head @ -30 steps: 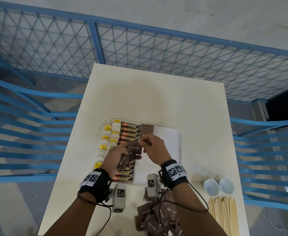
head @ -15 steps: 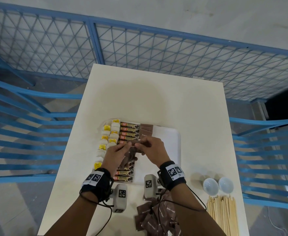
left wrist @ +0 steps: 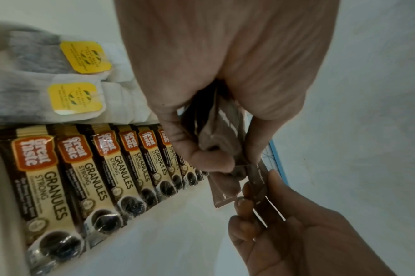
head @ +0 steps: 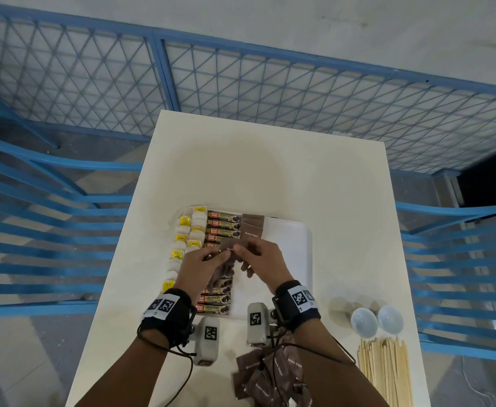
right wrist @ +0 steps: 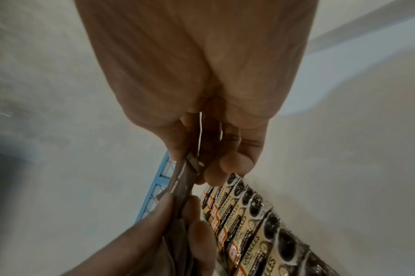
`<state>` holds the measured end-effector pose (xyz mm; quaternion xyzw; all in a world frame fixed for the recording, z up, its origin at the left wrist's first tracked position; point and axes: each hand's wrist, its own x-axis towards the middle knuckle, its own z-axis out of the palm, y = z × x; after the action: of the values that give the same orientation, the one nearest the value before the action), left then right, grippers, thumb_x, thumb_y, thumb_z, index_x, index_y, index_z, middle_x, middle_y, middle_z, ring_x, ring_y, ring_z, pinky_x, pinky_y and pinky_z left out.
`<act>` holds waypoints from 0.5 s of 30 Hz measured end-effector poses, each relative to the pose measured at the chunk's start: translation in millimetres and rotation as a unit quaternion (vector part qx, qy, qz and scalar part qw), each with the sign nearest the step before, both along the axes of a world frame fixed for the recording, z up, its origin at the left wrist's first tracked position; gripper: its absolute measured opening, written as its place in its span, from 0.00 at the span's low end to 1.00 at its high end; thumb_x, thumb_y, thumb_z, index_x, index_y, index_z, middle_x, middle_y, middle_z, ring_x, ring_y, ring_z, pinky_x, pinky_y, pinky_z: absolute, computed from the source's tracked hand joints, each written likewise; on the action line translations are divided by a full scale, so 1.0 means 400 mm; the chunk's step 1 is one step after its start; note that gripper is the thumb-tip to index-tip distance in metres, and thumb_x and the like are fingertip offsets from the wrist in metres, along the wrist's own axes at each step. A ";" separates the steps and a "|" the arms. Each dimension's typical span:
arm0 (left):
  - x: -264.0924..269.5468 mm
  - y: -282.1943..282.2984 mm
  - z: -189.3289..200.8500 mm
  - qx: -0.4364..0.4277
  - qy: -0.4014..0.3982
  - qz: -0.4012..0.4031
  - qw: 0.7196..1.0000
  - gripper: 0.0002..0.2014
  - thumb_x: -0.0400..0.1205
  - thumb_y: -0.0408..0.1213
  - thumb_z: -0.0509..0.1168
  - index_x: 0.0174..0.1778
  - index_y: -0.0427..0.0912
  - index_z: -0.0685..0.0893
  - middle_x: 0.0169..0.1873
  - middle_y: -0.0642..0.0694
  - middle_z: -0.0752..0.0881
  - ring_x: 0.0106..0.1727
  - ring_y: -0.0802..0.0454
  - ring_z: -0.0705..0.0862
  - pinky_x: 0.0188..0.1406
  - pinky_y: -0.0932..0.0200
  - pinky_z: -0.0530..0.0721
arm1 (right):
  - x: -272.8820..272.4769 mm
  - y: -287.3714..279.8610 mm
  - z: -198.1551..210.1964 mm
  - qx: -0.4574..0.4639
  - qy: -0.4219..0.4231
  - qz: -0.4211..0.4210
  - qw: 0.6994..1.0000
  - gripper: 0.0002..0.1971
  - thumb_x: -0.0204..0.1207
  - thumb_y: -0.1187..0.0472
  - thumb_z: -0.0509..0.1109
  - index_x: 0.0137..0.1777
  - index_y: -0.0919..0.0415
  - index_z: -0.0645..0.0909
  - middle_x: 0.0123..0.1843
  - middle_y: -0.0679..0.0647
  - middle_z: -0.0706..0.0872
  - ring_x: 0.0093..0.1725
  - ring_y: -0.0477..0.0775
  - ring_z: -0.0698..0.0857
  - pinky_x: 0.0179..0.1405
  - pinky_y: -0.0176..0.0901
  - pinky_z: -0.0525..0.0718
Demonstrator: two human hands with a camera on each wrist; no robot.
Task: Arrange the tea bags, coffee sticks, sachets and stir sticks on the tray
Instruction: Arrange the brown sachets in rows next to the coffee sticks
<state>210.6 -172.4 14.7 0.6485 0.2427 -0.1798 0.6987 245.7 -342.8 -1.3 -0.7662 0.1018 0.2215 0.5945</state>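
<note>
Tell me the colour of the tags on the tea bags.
Yellow tags with dark print, on the tea bags; clearest in the left wrist view.

Around my work surface: table, bowls, railing

I see a cream table (head: pixel 270 177) with 2 small white bowls (head: pixel 376 321) side by side near its right edge. A blue mesh railing (head: pixel 270 83) runs beyond its far end, and blue slatted rails (head: pixel 35 245) flank both sides over grey floor (head: pixel 299 13).

Hands (head: pixel 235 259) hide middle coffee sticks (head: pixel 223 223); stir sticks (head: pixel 384 374) and loose sachets (head: pixel 265 380) cut off by bottom edge.
</note>
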 end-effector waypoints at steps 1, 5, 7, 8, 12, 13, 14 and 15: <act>0.001 0.002 -0.004 0.005 -0.001 0.000 1.000 0.07 0.83 0.39 0.75 0.49 0.38 0.91 0.31 0.34 0.90 0.19 0.48 0.79 0.16 0.63 0.73 | -0.002 -0.001 0.000 -0.008 -0.002 0.017 1.000 0.10 0.77 0.53 0.78 0.52 0.60 0.89 0.36 0.58 0.92 0.29 0.53 0.86 0.29 0.45 0.85; 0.001 -0.005 -0.006 0.023 -0.008 -0.003 1.000 0.06 0.83 0.38 0.75 0.49 0.38 0.91 0.32 0.35 0.90 0.20 0.48 0.81 0.15 0.62 0.73 | -0.003 -0.002 -0.001 -0.013 -0.015 0.016 1.000 0.09 0.76 0.57 0.80 0.47 0.63 0.88 0.33 0.57 0.90 0.25 0.49 0.83 0.27 0.42 0.82; 0.003 -0.009 -0.008 0.019 -0.010 0.008 1.000 0.06 0.83 0.37 0.75 0.49 0.37 0.91 0.31 0.39 0.90 0.21 0.49 0.84 0.16 0.61 0.75 | -0.002 0.000 0.000 -0.008 -0.017 0.010 1.000 0.06 0.78 0.59 0.79 0.48 0.63 0.89 0.33 0.56 0.90 0.26 0.49 0.83 0.27 0.41 0.82; 0.004 -0.010 -0.011 0.014 -0.007 0.012 1.000 0.06 0.83 0.37 0.75 0.49 0.37 0.91 0.31 0.39 0.90 0.22 0.48 0.85 0.18 0.61 0.76 | -0.001 0.001 -0.002 0.005 -0.014 0.003 1.000 0.06 0.78 0.61 0.78 0.48 0.64 0.89 0.34 0.59 0.91 0.27 0.50 0.85 0.28 0.43 0.83; 0.007 -0.006 -0.024 -0.027 0.008 0.031 0.999 0.07 0.84 0.39 0.74 0.52 0.39 0.92 0.38 0.33 0.92 0.32 0.40 0.88 0.23 0.58 0.79 | -0.004 -0.005 -0.011 0.093 0.024 -0.040 0.995 0.07 0.81 0.65 0.75 0.51 0.71 0.88 0.41 0.72 0.89 0.33 0.59 0.87 0.31 0.47 0.86; 0.008 -0.004 -0.027 -0.032 0.011 0.033 0.999 0.07 0.85 0.39 0.73 0.53 0.39 0.92 0.40 0.31 0.92 0.35 0.37 0.89 0.23 0.57 0.79 | -0.005 -0.006 -0.012 0.106 0.032 -0.049 0.993 0.08 0.81 0.65 0.75 0.51 0.73 0.88 0.42 0.72 0.89 0.33 0.59 0.87 0.32 0.47 0.87; 0.010 -0.003 -0.031 -0.032 0.011 0.033 0.999 0.07 0.85 0.39 0.73 0.53 0.39 0.93 0.41 0.30 0.92 0.37 0.36 0.89 0.22 0.58 0.79 | -0.006 -0.007 -0.013 0.114 0.038 -0.058 0.991 0.09 0.80 0.65 0.75 0.51 0.73 0.88 0.42 0.73 0.89 0.33 0.60 0.87 0.32 0.47 0.87; 0.011 -0.005 -0.032 -0.033 0.010 0.032 0.999 0.07 0.85 0.38 0.73 0.53 0.40 0.93 0.41 0.30 0.92 0.38 0.34 0.90 0.21 0.58 0.79 | -0.007 -0.008 -0.014 0.114 0.042 -0.063 0.991 0.09 0.80 0.64 0.76 0.51 0.72 0.89 0.41 0.72 0.89 0.33 0.60 0.87 0.32 0.47 0.87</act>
<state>215.0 -174.2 1.9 0.6156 0.2637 -0.1717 0.7225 243.0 -346.0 -6.7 -0.6755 0.1485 0.2259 0.6860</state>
